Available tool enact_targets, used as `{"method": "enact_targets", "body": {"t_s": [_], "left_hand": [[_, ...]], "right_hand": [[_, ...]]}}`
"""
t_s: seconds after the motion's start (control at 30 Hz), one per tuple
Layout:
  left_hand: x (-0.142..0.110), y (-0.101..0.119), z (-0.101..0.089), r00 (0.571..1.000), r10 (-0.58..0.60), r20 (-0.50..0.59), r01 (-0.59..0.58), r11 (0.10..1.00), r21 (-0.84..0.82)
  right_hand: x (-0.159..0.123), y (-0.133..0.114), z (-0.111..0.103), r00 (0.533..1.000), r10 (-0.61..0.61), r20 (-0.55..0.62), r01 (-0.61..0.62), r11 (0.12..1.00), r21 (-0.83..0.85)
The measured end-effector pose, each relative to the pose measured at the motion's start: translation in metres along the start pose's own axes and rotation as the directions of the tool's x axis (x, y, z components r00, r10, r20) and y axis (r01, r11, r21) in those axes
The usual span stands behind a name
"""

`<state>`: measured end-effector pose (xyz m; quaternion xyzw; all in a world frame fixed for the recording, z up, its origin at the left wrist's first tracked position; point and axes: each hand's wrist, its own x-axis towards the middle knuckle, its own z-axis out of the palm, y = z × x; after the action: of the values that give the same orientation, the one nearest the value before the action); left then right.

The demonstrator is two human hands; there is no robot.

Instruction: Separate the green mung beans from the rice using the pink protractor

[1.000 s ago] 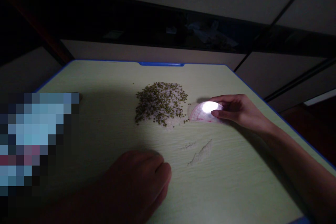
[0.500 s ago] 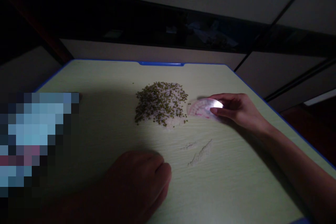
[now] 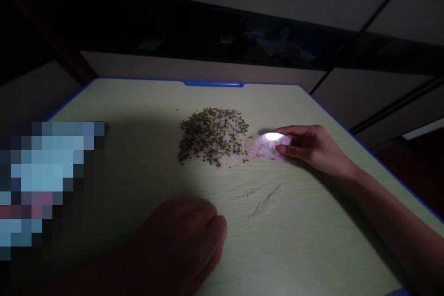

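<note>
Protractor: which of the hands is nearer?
Right: the right hand holds the protractor by its right end; the left hand, curled, is apart from it, nearer the camera and leftward.

Dim light, white glare on protractor (image 3: 260,149)

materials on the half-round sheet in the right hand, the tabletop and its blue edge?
Half-round sheet: likely clear, glossy plastic; it looks see-through, with reddish markings and a bright glare spot.
Tabletop: probably wood-grain laminate, fairly matte; fine streaks, no sharp reflections. Solid wood can't be ruled out.
Blue edge: perhaps plastic, slight sheen; even colour, lighter along the far side.
</note>
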<state>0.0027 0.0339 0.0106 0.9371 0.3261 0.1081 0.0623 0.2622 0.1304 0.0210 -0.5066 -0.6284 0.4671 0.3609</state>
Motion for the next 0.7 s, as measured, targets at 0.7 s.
{"method": "enact_targets", "body": {"t_s": [0.7], "left_hand": [[0.0009, -0.0005, 0.0009, 1.000, -0.006, -0.021, 0.006, 1.000, 0.004]], "right_hand": [[-0.0035, -0.0020, -0.0007, 0.995, 0.071, 0.068, -0.069, 0.997, -0.025]]}}
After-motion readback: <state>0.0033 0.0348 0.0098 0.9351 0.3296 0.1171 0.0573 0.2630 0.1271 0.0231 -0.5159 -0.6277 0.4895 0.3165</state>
